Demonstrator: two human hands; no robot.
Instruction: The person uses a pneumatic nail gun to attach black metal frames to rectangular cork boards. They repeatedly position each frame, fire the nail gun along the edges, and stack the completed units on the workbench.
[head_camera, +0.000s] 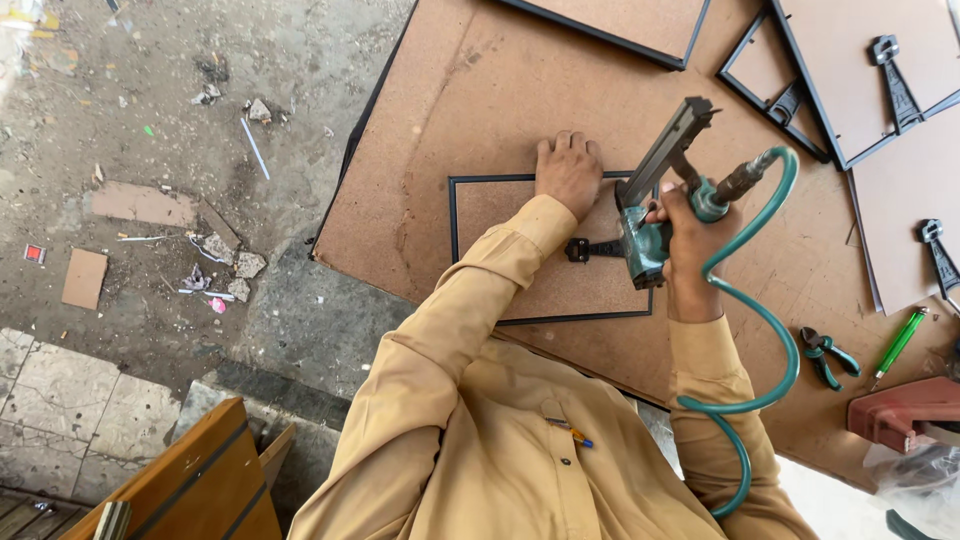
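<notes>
left hand (568, 172): flat, palm down, fingers together, pressing on the top edge of the frame back (520, 240); grips nothing.
right hand (690, 240): closed around the handle of the pneumatic stapler (650, 205), held just above the frame's right side.
frame back: small brown backing in a thin black frame, lying face down on the big hardboard sheet (460, 100). It sits between the hands, left hand at top, tool nose at right edge.
easel stand (592, 248): black, lies on the backing, just left of the tool nose.
air hose (765, 320): green, loops from the tool rear down past the right sleeve.
nearby: pliers (828, 355) and green pen (898, 343) right of the forearm, well apart from the frame.
other frames (880, 80): stacked at upper right, stands up.
</notes>
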